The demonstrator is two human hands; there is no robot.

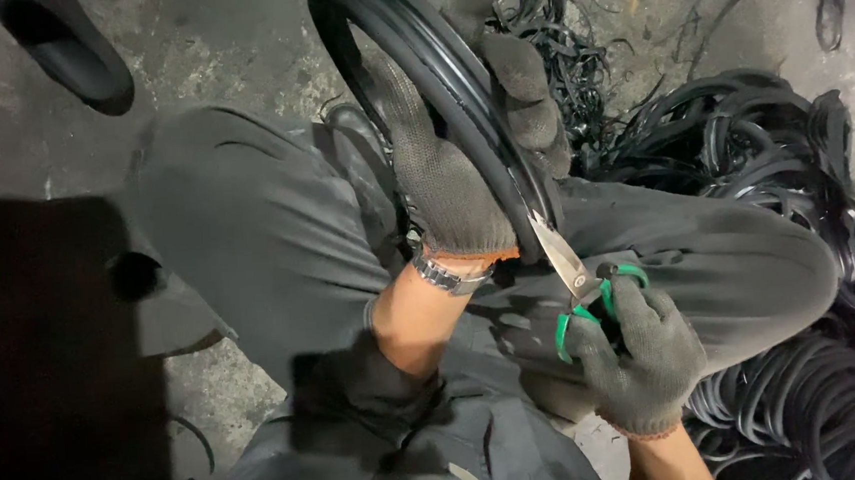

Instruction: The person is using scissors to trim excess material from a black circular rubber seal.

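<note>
Left hand [448, 178], in a grey knit glove, clamped around a black rubber ring [403, 31], fingers wrapped over its upper arc and thumb side down near the wrist. Right hand [641, 355], gloved alike, closed through the green handles of a pair of scissors [579, 278]; blades meeting the ring's lower edge, just below the left hand. Ring held upright above the lap, over the grey trousers [277, 240].

Right of the ring, a heap of black rubber rings and strips [763, 166] on the stained concrete floor [223, 44]. A wristwatch [442, 272] just under the left glove's orange cuff.

To trim cleanly, probably best to keep the ring taut and steady in the left grip, to turn it toward the blades rather than chase the edge with the scissors, and to take short bites along the lip. Worth minding the left thumb, close to the blade tips, and the trouser cloth directly beneath the cut.
</note>
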